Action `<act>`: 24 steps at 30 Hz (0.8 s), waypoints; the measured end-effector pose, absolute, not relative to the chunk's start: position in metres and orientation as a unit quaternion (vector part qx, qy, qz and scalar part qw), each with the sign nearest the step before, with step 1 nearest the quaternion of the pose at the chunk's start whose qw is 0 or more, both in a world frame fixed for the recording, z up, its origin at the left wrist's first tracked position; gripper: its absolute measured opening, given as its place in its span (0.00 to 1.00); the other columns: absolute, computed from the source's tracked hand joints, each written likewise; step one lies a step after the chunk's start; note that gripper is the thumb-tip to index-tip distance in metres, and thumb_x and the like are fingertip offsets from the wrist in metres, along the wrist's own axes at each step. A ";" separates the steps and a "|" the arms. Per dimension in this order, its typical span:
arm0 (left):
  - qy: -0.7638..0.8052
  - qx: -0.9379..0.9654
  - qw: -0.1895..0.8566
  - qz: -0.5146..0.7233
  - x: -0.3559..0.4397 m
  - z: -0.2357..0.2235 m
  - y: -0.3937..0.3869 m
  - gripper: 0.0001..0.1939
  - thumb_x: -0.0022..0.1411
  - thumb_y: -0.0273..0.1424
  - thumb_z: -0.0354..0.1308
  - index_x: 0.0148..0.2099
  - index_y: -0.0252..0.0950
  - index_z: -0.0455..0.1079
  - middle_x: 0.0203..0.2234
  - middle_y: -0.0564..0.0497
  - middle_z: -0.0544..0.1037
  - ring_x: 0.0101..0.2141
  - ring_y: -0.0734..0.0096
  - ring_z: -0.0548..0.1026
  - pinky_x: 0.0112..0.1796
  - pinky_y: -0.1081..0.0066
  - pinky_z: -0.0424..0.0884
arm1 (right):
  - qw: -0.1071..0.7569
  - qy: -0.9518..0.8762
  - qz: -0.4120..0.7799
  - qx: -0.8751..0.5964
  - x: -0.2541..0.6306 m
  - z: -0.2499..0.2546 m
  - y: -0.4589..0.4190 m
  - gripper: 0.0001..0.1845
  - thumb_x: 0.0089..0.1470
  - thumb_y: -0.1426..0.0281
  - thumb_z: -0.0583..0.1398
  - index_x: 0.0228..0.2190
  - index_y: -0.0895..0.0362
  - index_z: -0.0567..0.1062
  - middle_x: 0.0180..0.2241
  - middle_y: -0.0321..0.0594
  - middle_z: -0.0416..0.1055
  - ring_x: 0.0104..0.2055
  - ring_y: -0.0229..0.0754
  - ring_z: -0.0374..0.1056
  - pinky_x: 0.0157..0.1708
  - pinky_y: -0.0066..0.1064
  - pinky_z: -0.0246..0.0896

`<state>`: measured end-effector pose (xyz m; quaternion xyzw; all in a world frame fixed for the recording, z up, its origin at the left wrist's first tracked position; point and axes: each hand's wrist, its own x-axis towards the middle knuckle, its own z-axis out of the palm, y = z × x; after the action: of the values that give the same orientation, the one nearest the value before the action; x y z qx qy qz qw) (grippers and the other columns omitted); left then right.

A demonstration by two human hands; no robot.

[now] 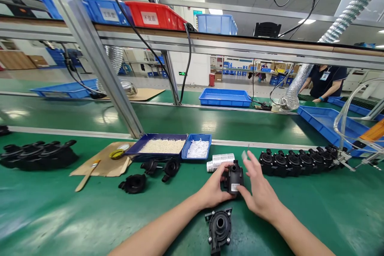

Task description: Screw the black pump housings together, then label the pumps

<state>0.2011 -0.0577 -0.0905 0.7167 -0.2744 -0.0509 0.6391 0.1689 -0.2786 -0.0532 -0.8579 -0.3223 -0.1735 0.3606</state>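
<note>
My left hand [215, 187] is closed around a black pump [235, 177], holding it up over the green bench. A small white label [235, 187] sits on the pump's lower front. The thumb of my right hand [261, 192] reaches to that label, while its other fingers are stretched out and apart. By the right fingertips is a small pale, translucent piece [244, 155], blurred; whether it sticks to a finger I cannot tell. Just behind the pump lies a roll of white labels [221, 161]. Nearer to me, another black pump [220, 226] rests between my forearms.
A row of black pumps [294, 163] stands at right beside clear tubing [340, 122]. Blue trays [196, 147] hold white small parts. Black pump covers [133, 184], a brush [87, 176] on cardboard and more black parts [37, 155] lie left. A metal post [99, 56] rises behind; a co-worker [325, 82] stands beyond.
</note>
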 end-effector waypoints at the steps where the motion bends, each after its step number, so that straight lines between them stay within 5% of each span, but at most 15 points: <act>1: -0.272 0.720 0.637 -0.048 0.201 -0.091 -0.058 0.44 0.50 0.26 0.75 0.65 0.42 0.59 0.60 0.41 0.69 0.60 0.49 0.70 0.56 0.55 0.73 | 0.394 -0.290 -0.147 -0.860 0.172 -0.053 -0.281 0.52 0.63 0.76 0.61 0.74 0.39 0.37 0.76 0.49 0.31 0.72 0.57 0.54 0.57 0.56 0.75; 6: -0.326 0.739 0.589 -0.005 0.200 -0.091 -0.059 0.41 0.52 0.28 0.75 0.64 0.43 0.61 0.61 0.40 0.67 0.61 0.47 0.69 0.58 0.51 0.71 | 0.495 -0.207 -0.043 -0.843 0.180 -0.062 -0.271 0.68 0.50 0.69 0.73 0.73 0.43 0.34 0.73 0.51 0.37 0.70 0.56 0.55 0.60 0.51 0.73; 9: -0.384 0.740 0.552 0.005 0.198 -0.084 -0.055 0.39 0.53 0.25 0.73 0.65 0.44 0.62 0.67 0.38 0.61 0.68 0.44 0.60 0.66 0.46 0.62 | 0.466 -0.209 -0.074 -0.857 0.181 -0.065 -0.265 0.70 0.45 0.72 0.73 0.73 0.44 0.35 0.74 0.53 0.38 0.70 0.59 0.55 0.65 0.56 0.65; 12: -0.372 0.669 0.633 -0.117 0.197 -0.075 -0.044 0.45 0.54 0.24 0.72 0.69 0.48 0.57 0.70 0.39 0.57 0.69 0.48 0.61 0.66 0.47 0.62 | 0.405 -0.287 -0.088 -0.863 0.179 -0.058 -0.275 0.73 0.43 0.73 0.74 0.73 0.38 0.35 0.76 0.49 0.28 0.74 0.64 0.49 0.67 0.60 0.61; 16: -0.321 0.559 0.713 -0.276 0.196 -0.067 -0.032 0.38 0.57 0.33 0.76 0.64 0.45 0.62 0.61 0.40 0.71 0.57 0.56 0.75 0.56 0.56 0.72 | 0.367 -0.336 0.035 -0.867 0.166 -0.039 -0.295 0.80 0.37 0.67 0.80 0.74 0.35 0.35 0.77 0.49 0.24 0.73 0.73 0.49 0.61 0.63 0.67; 19: -0.306 0.551 0.716 -0.302 0.196 -0.066 -0.032 0.28 0.60 0.43 0.74 0.56 0.38 0.71 0.52 0.41 0.78 0.49 0.60 0.80 0.49 0.63 0.75 | 0.373 -0.363 0.076 -0.851 0.151 -0.031 -0.295 0.80 0.36 0.64 0.81 0.74 0.37 0.37 0.77 0.50 0.24 0.73 0.75 0.49 0.63 0.65 0.63; 24: -0.291 0.561 0.710 -0.310 0.193 -0.067 -0.039 0.25 0.64 0.52 0.67 0.47 0.34 0.77 0.39 0.42 0.82 0.39 0.61 0.82 0.45 0.62 0.77 | 0.423 -0.413 0.115 -0.799 0.135 -0.020 -0.291 0.87 0.27 0.60 0.83 0.75 0.40 0.36 0.77 0.54 0.29 0.70 0.77 0.55 0.61 0.62 0.68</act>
<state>0.1928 -0.0393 -0.0669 0.5611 -0.2913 -0.3103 0.7100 0.1349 -0.2908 -0.0203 -0.7987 -0.4126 0.1150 0.4225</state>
